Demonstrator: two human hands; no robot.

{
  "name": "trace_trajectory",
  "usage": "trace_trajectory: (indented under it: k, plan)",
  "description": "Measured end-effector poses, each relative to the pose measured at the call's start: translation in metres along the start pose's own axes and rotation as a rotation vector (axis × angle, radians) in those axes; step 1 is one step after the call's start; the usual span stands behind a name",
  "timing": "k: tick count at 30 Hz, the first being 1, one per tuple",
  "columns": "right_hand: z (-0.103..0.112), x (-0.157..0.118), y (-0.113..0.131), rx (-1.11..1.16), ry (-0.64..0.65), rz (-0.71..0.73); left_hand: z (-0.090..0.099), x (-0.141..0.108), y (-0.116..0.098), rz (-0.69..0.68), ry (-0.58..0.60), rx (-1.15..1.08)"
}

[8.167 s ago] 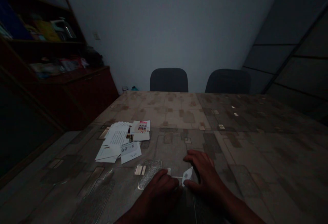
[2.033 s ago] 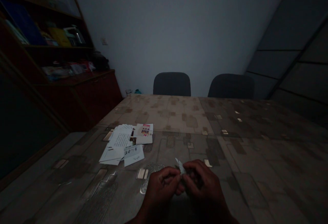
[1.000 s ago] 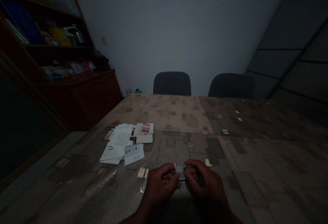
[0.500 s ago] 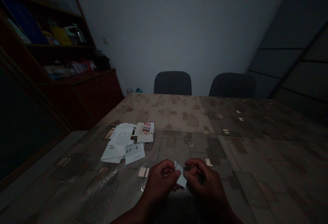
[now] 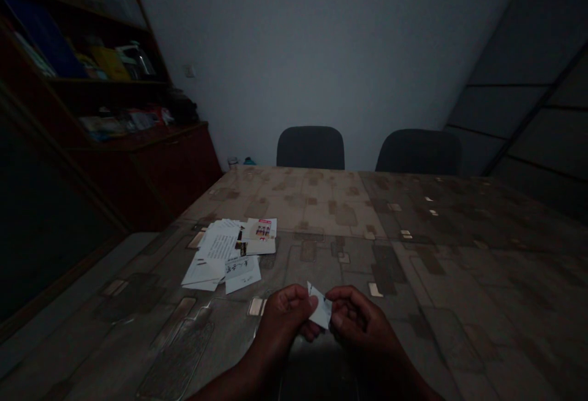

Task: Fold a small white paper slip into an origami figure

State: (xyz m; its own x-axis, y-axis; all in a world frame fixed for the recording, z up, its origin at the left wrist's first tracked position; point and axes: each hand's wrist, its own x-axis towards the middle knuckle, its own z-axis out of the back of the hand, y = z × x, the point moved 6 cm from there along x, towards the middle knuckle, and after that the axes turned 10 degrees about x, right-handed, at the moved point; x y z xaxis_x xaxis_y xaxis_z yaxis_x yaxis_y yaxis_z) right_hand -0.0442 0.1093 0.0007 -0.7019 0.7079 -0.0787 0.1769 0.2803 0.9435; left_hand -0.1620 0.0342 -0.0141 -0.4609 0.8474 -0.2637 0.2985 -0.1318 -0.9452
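A small folded piece of white paper [image 5: 323, 314] with a few dark marks is held low over the near side of the table. My left hand [image 5: 287, 315] pinches it, thumb on top and fingers curled beneath. At the paper's right edge is my right hand [image 5: 361, 318], its fingers bent and closed around that edge; the exact contact of its fingertips is hard to make out in the dim light. Left of my hands lies a loose pile of white paper cards [image 5: 215, 251], some with printed or handwritten characters, one with a red-topped picture [image 5: 263, 229].
The table [image 5: 316, 205] wears a patterned, glossy cover. Two dark chairs [image 5: 310, 147] stand at its far edge against a pale wall. A wooden cabinet [image 5: 174, 162] with filled shelves is at the left. A jar [image 5: 233, 161] stands by the table's far left corner.
The folded paper has turned and shifted slightly left, showing more of its face. My left thumb has slid upward on it, and my right thumb has drawn back a little.
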Motion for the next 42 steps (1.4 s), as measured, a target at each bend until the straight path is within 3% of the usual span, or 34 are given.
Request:
trace_trajectory:
  k: [4, 9, 13, 15, 19, 23, 29, 35, 42]
  plan:
    - [-0.001, 0.000, -0.002, 0.011, 0.057, -0.032, 0.000, 0.000, 0.002, 0.023, 0.007, -0.004]
    - [-0.001, -0.001, -0.005, 0.069, 0.032, -0.013, -0.001, -0.001, 0.003, 0.025, 0.030, -0.025]
    - [0.000, -0.001, -0.002, -0.029, 0.037, 0.025, -0.001, 0.000, 0.003, 0.020, 0.020, -0.010]
    - [0.000, 0.000, 0.005, -0.201, 0.087, 0.102, 0.000, 0.001, 0.003, 0.015, 0.016, 0.018]
    - [-0.006, -0.005, 0.024, -0.581, 0.240, 0.411, 0.000, 0.002, 0.005, 0.015, -0.007, 0.045]
    - [-0.007, -0.008, 0.029, -0.712, 0.280, 0.560, -0.001, 0.001, 0.006, 0.037, -0.004, 0.055]
    - [-0.010, -0.009, 0.031, -0.742, 0.267, 0.608, -0.002, -0.001, 0.003, 0.016, -0.004, 0.123]
    - [-0.006, -0.008, 0.030, -0.736, 0.220, 0.574, -0.006, -0.003, 0.000, -0.025, 0.051, 0.179]
    - [-0.002, -0.006, 0.028, -0.678, 0.145, 0.523, -0.005, -0.005, -0.003, -0.100, 0.035, 0.139]
